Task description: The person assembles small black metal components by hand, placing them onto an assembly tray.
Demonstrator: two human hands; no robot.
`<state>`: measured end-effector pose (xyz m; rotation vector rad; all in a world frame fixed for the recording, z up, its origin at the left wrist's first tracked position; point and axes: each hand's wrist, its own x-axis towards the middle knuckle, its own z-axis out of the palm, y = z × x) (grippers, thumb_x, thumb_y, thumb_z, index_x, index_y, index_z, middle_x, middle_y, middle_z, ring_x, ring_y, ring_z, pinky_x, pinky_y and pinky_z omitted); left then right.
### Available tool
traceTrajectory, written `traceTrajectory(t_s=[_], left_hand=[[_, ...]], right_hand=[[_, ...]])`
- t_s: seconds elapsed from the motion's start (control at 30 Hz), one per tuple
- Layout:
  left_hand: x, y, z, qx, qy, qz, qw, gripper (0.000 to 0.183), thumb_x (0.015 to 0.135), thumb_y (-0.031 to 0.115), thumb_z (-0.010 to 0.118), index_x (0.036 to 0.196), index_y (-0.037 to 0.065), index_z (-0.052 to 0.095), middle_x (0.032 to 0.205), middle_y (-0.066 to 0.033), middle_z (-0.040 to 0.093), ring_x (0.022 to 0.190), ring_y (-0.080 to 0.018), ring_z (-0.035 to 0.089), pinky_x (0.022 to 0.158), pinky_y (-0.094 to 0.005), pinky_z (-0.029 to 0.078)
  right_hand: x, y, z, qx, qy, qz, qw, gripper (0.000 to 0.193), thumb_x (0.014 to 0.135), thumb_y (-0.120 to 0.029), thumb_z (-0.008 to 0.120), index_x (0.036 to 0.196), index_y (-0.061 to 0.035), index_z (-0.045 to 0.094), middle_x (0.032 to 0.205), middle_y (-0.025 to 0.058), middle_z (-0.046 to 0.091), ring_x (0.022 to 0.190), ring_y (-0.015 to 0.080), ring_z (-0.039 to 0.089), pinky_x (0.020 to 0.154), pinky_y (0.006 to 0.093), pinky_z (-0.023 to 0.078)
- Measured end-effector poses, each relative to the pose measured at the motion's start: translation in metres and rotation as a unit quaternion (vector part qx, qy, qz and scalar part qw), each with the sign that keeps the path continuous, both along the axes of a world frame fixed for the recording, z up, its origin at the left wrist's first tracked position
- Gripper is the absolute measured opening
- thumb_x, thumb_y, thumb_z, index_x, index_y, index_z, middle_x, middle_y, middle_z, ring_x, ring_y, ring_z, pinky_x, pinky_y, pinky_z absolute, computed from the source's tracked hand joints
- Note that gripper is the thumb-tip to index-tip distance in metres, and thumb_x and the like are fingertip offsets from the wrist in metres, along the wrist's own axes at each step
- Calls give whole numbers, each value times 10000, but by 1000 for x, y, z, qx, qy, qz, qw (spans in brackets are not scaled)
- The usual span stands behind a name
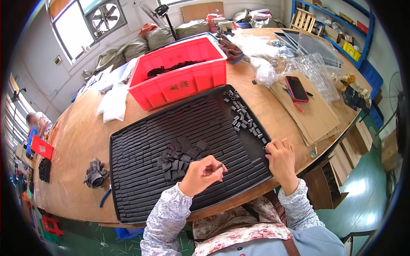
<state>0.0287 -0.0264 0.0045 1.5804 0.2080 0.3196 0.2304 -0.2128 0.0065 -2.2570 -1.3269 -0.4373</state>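
A large black tray (pixel 252 147) lies before me, lined with rows of flat black pieces (pixel 141 158). Loose black squares (pixel 175 158) are heaped on the rows near the middle. Above the tray's front part, my left hand (pixel 202 174) is closed, with a small dark piece (pixel 220 167) pinched between thumb and forefinger. At the tray's right edge my right hand (pixel 282 161) has its fingers curled together. Close to its fingertips are a small grey tube and the end of a scatter of grey tubes (pixel 242 117); what the fingers hold is hidden.
Behind the tray stands a red bin (pixel 179 83) with black pieces inside. To the right a phone (pixel 296 88) and red-handled pliers (pixel 296 104) rest on cardboard (pixel 314 123). Plastic packaging (pixel 314 64) lies beyond. A crumpled grey glove (pixel 96 173) is at the left.
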Motion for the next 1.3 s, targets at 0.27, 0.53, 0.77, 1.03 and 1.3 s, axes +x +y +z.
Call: traceTrajectory(t_s=[0.27, 0.53, 0.77, 1.03, 1.3], left_hand=[[4, -17, -10, -5, 24, -31, 999, 161, 845, 24, 721, 961, -13, 616, 897, -67, 666, 774, -102, 645, 731, -245, 560], [5, -24, -8, 15, 31, -53, 998, 230, 834, 35, 735, 1026, -36, 631, 876, -43, 675, 789, -78, 633, 742, -232, 544], [6, -25, -10, -2, 66, -110, 992, 270, 837, 45, 736, 1062, -41, 613, 972, -67, 671, 905, -106, 645, 844, -269, 549], [6, -29, -13, -37, 63, -89, 993, 264, 842, 55, 736, 1056, -32, 607, 975, -53, 660, 887, -101, 636, 833, -261, 543], [5, -26, -17, 0, 81, -81, 993, 236, 826, 41, 746, 1010, -33, 619, 924, -37, 652, 867, -91, 631, 787, -238, 534]], right_hand=[[-6, -1, -2, 64, 55, -9, 996, 233, 713, 59, 668, 910, -44, 599, 875, 92, 600, 889, 267, 574, 778, 359, 444], [-56, 9, 13, 153, 581, 265, 754, 180, 789, 107, 641, 917, -18, 623, 911, 65, 592, 797, 149, 594, 693, 278, 490], [-59, 7, 10, 41, 232, 347, 908, 312, 674, 125, 629, 939, -40, 640, 894, 110, 527, 814, 287, 578, 677, 346, 492], [-55, 1, 15, 29, 283, 324, 902, 270, 718, 113, 642, 949, -26, 632, 922, 123, 560, 815, 303, 600, 719, 341, 496], [-52, 5, 1, 156, 572, 283, 754, 204, 892, 27, 612, 1092, -4, 596, 1022, 38, 622, 905, 93, 596, 803, 250, 500]])
